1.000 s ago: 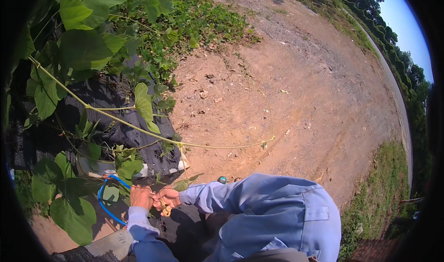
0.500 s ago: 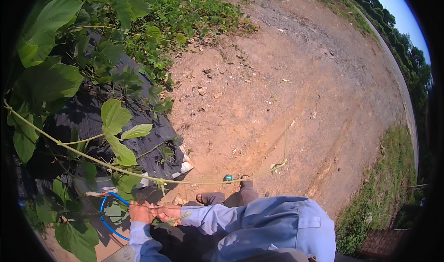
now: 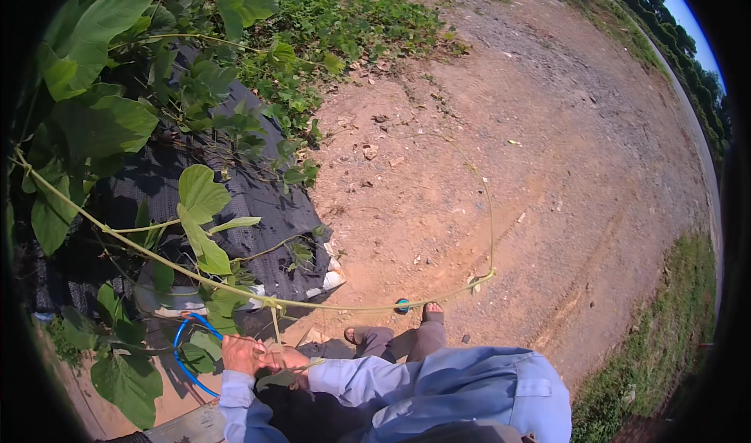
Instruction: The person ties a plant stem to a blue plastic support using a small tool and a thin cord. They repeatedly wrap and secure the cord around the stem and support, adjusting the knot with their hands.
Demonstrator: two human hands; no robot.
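My left hand point(image 3: 238, 355) and my right hand point(image 3: 286, 359) are closed and pressed together at the lower left. A thin side shoot point(image 3: 276, 326) drops from a long green vine point(image 3: 344, 308) into my right hand's fingers. Leaf parts point(image 3: 279, 379) of it poke out below the hands. What my left fingers pinch is hidden. Beside my left hand curves a blue hose-like loop point(image 3: 178, 351), partly behind it. The vine arches from the left foliage across in front of me and curls back over the dirt.
A black mesh sheet point(image 3: 235, 208) covers a mound at left, under broad leaves point(image 3: 106, 126). Low green plants point(image 3: 344, 21) spread beyond it. A small teal round object point(image 3: 403, 305) lies by my sandalled foot point(image 3: 432, 312). Grass point(image 3: 665, 318) borders the dirt at right.
The view has turned slightly, so the ground and vine sit a little farther right. My hands stay together around the shoot, with little change in grip.
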